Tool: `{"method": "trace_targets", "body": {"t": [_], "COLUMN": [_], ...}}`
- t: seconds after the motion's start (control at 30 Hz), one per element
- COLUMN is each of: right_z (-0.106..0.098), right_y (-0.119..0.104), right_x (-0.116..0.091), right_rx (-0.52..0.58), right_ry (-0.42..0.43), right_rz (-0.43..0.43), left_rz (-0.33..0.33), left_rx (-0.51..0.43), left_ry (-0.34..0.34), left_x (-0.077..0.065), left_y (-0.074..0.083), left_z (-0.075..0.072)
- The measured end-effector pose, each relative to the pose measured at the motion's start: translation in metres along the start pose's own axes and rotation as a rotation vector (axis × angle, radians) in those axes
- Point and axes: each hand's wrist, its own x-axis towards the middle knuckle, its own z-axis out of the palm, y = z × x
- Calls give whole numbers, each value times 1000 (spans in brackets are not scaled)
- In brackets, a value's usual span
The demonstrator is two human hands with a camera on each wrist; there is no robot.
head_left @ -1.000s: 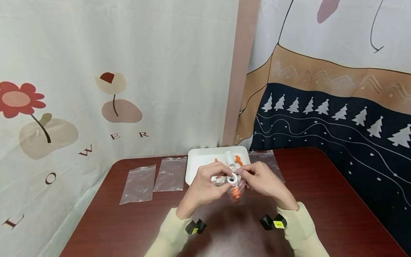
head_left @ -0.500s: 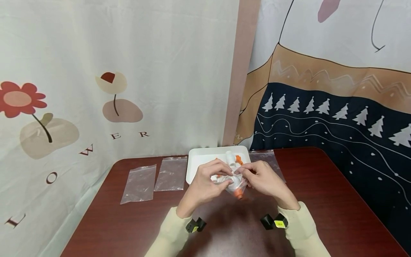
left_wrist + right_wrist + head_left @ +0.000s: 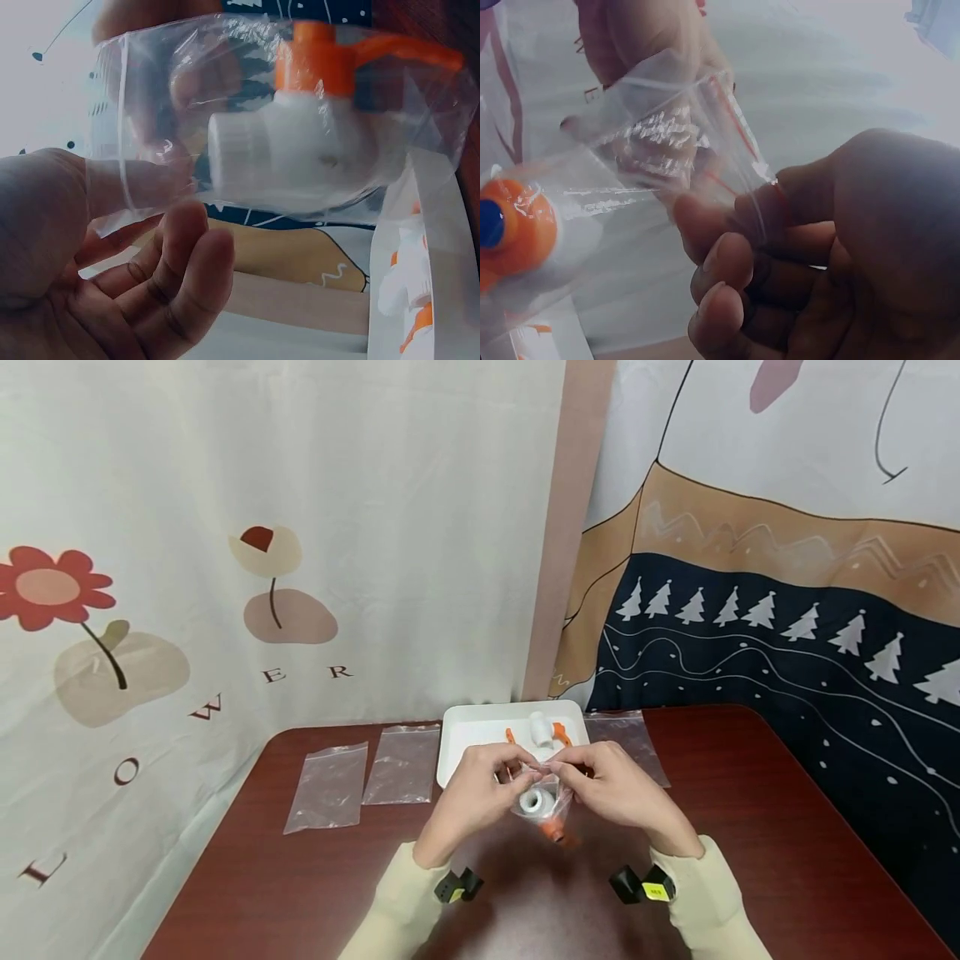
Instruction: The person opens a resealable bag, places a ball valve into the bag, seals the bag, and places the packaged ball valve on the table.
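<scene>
A white plastic ball valve [image 3: 315, 142] with an orange lever handle [image 3: 315, 64] lies inside a clear zip-lock bag [image 3: 202, 97]. My left hand [image 3: 480, 793] pinches the bag near its mouth. Opposite it, my right hand [image 3: 611, 785] pinches the mouth too, thumb and forefinger on the red zip strip [image 3: 735, 120] in the right wrist view. The two hands' fingertips nearly meet. In the head view the valve's round white opening [image 3: 535, 802] shows through the film below the fingers, orange handle pointing down toward me.
Behind the hands stands a white tray [image 3: 468, 718] holding another white piece [image 3: 540, 729] and orange parts [image 3: 562, 735]. Two flat clear bags lie left of it, one nearer [image 3: 326, 789] and one farther [image 3: 402, 766]. Another flat bag [image 3: 630, 739] lies right of the tray on the red-brown table [image 3: 720, 777].
My hands have drawn together at the bag's mouth. The valve, its opening close to the left fingertips a second ago, now hangs lower in the bag.
</scene>
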Motion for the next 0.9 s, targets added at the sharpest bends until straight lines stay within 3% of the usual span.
{"method": "trace_targets", "body": {"t": [0.2,0.6,0.77,0.9], "right_z": [1,4,4,3], "right_y": [-2,0,-1,-4], "right_x": [-1,-1,-2,-5], "right_rx": [-8,15,-7,-61], "right_ry": [19,53,37,-8], "right_rz": [-25,-155,-231,-261], "left_rz": [-49,-75,-131,-157], "left_rx": [-86,-156,-218,-213], "left_ry": [7,138,187,244], "left_x": [-1,1,1,2], "left_y": [2,6,6,5], "left_z": [-5,-8,-10,-11]}}
